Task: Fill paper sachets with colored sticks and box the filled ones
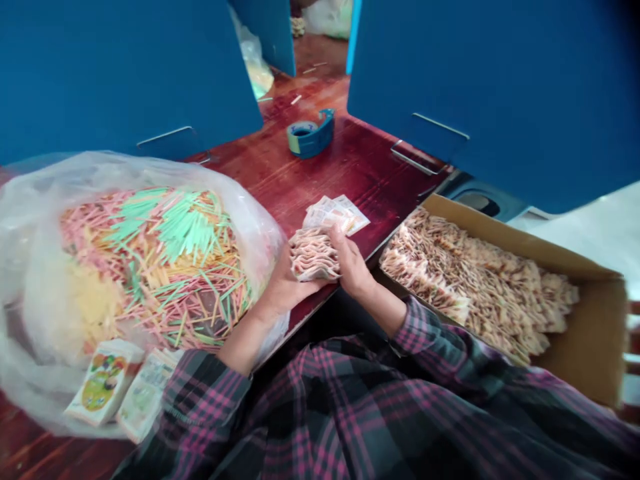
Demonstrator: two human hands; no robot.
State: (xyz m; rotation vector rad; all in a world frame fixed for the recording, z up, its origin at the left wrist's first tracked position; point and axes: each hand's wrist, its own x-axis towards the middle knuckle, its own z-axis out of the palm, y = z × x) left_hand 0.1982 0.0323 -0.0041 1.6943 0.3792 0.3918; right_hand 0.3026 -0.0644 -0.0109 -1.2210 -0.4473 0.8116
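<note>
Between my two hands is a stack of small filled paper packets (pixel 314 255), its wavy edges turned up toward me. My left hand (pixel 286 288) closes round the stack's left side and underside. On the right side, my right hand (pixel 351 261) presses against it with bent fingers. Just behind the stack, several flat printed packets (pixel 345 212) lie fanned on the dark red table (pixel 345 157). A large clear plastic bag (pixel 250 207) of pink, green and yellow sticks (pixel 185 230) stands open beside my left arm.
To my right, a cardboard box (pixel 595 333) holds rows of similar packets (pixel 480 280). Two printed packet bundles (pixel 103 383) lie at the bag's front. A blue tape dispenser (pixel 311 137) stands farther back, between blue divider panels (pixel 480 80) with wire feet.
</note>
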